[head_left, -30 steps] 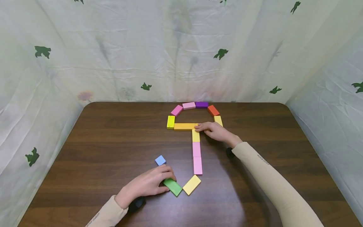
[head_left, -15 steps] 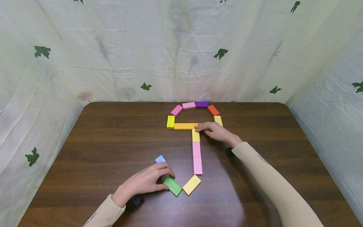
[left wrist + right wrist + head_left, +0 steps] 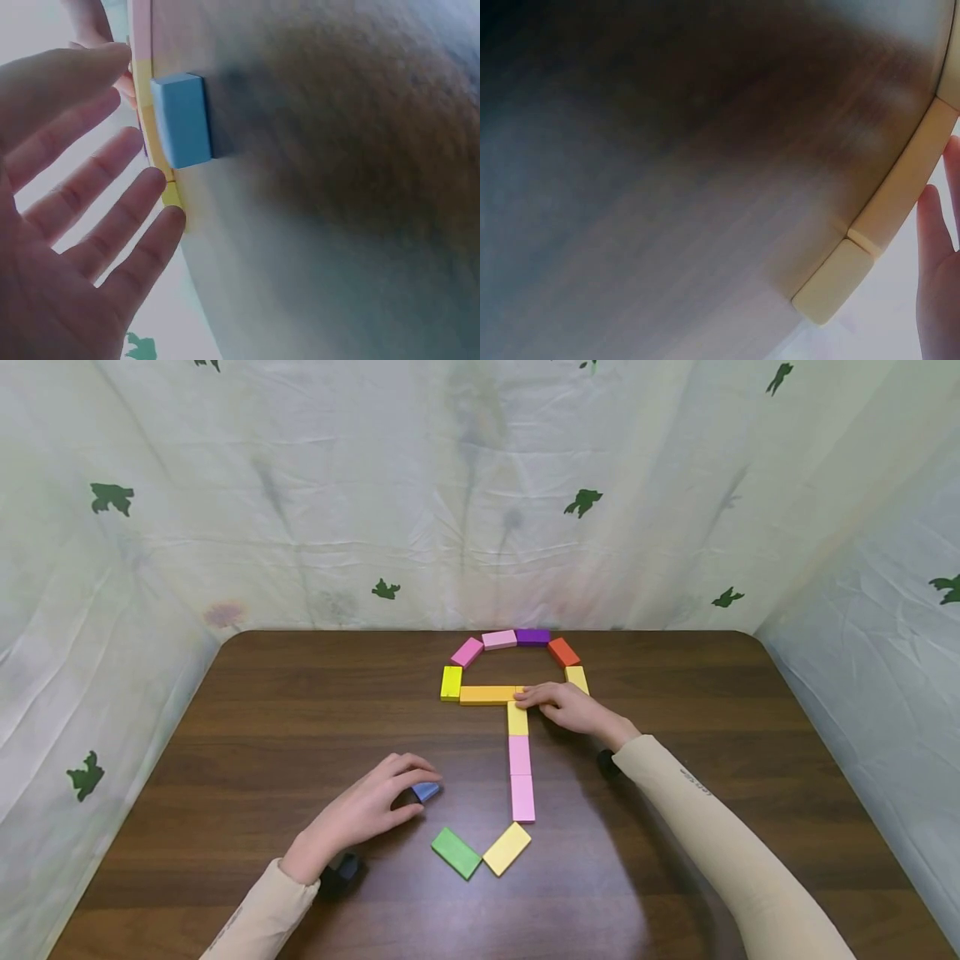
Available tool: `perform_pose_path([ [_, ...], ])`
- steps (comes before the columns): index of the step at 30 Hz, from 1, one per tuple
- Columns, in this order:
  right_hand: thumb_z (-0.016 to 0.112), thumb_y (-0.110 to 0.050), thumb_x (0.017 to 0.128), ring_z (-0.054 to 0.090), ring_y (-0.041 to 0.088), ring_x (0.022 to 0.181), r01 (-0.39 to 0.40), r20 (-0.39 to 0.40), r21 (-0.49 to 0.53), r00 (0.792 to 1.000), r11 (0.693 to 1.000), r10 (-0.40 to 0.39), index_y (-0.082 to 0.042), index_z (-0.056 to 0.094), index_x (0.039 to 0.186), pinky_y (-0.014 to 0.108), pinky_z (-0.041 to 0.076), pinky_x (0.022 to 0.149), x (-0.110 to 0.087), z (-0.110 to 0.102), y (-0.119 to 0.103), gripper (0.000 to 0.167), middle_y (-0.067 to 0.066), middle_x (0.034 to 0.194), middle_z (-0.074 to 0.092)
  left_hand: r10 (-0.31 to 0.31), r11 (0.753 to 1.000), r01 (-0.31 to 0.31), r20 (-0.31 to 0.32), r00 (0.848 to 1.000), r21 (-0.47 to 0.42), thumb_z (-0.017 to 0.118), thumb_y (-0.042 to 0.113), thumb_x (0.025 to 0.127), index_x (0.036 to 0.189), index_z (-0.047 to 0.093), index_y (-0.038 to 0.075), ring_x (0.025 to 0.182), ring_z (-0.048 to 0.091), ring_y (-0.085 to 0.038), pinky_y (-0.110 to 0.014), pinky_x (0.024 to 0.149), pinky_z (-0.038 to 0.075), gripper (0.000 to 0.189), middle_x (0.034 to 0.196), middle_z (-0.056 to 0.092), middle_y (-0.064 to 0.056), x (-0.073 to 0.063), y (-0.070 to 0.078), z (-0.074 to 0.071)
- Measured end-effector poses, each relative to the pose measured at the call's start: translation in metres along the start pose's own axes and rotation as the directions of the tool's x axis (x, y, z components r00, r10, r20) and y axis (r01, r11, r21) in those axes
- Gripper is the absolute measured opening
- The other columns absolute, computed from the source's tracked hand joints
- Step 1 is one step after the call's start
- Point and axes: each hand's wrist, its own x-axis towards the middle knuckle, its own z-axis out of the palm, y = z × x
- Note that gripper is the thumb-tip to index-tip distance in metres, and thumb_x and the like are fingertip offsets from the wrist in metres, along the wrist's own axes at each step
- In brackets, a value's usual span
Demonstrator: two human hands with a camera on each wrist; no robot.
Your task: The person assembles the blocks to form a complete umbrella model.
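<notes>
My left hand (image 3: pixel 367 802) is over the small blue block (image 3: pixel 427 791), its index finger and thumb to either side and covering part of it. The left wrist view has the fingers spread and fairly straight, with the blue block (image 3: pixel 181 120) on the table beyond the fingertips. My right hand (image 3: pixel 576 707) rests its fingertips at the right part of the orange bar (image 3: pixel 487 695), where the bar meets a pale yellow block (image 3: pixel 517 719). From the right wrist, its fingers (image 3: pixel 934 225) lie along an orange block (image 3: pixel 904 180).
Pink blocks (image 3: pixel 521 777) continue the stem downward. A tilted pale yellow block (image 3: pixel 507 849) and a green block (image 3: pixel 456 853) meet in a V below it. Above the bar, an arch runs from a bright yellow block (image 3: pixel 451 683) past a purple one (image 3: pixel 533 637) to a red one (image 3: pixel 564 652).
My left hand has let go of the green block and moved up and left to the blue block. The green block stays in place. My right hand has not moved.
</notes>
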Motion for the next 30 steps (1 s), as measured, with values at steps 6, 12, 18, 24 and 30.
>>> perform_pose_path([
  [6,0.048,0.009,0.090,0.047,0.028,0.127,-0.019,0.004,-0.007,1.000,1.000,0.019,-0.003,0.066,0.122,0.042,0.035,0.105,0.000,0.001,0.000,0.038,0.008,0.129,0.060,-0.046,0.999,0.046,0.040,0.998,0.009,0.072,0.013,0.086,0.120,0.064,0.011,0.111,0.050,-0.019,-0.038,0.090,0.046,0.035,0.121,0.054,-0.001,0.002,-0.003,0.006],
  [12,0.048,0.009,0.090,0.047,0.028,0.127,-0.023,0.007,-0.001,1.000,1.000,0.023,-0.003,0.066,0.122,0.043,0.035,0.105,0.000,0.001,-0.002,0.038,0.008,0.129,0.059,-0.038,0.999,0.038,0.021,0.999,0.012,0.072,0.007,0.085,0.113,0.067,0.009,0.104,0.053,-0.017,-0.036,0.086,0.048,0.029,0.114,0.055,0.000,0.003,-0.002,0.011],
  [18,0.048,0.008,0.090,0.047,0.028,0.127,-0.020,0.003,-0.007,1.000,1.000,0.020,-0.003,0.066,0.122,0.042,0.035,0.105,0.000,0.000,-0.001,0.038,0.008,0.129,0.060,-0.025,1.000,0.025,0.029,0.999,-0.012,0.071,0.005,0.085,0.110,0.067,0.010,0.103,0.052,-0.016,-0.035,0.086,0.048,0.026,0.113,0.055,0.002,0.001,-0.001,0.012],
  [24,0.048,0.008,0.090,0.047,0.028,0.127,-0.025,0.005,-0.004,1.000,1.000,0.025,-0.003,0.066,0.122,0.042,0.035,0.105,0.000,0.000,-0.001,0.038,0.008,0.129,0.060,0.000,0.999,0.003,0.062,0.998,-0.041,0.070,0.004,0.085,0.109,0.068,0.011,0.105,0.052,-0.015,-0.035,0.088,0.048,0.025,0.114,0.055,0.004,-0.003,0.002,0.013],
  [30,0.049,0.008,0.091,0.047,0.028,0.127,-0.025,0.004,0.006,1.000,1.000,0.025,-0.003,0.066,0.122,0.042,0.035,0.105,0.001,0.000,-0.002,0.038,0.008,0.129,0.060,0.043,0.997,-0.038,0.082,0.996,-0.063,0.069,0.003,0.084,0.105,0.069,0.012,0.105,0.052,-0.015,-0.032,0.087,0.048,0.023,0.114,0.055,0.004,-0.005,0.007,0.013],
])
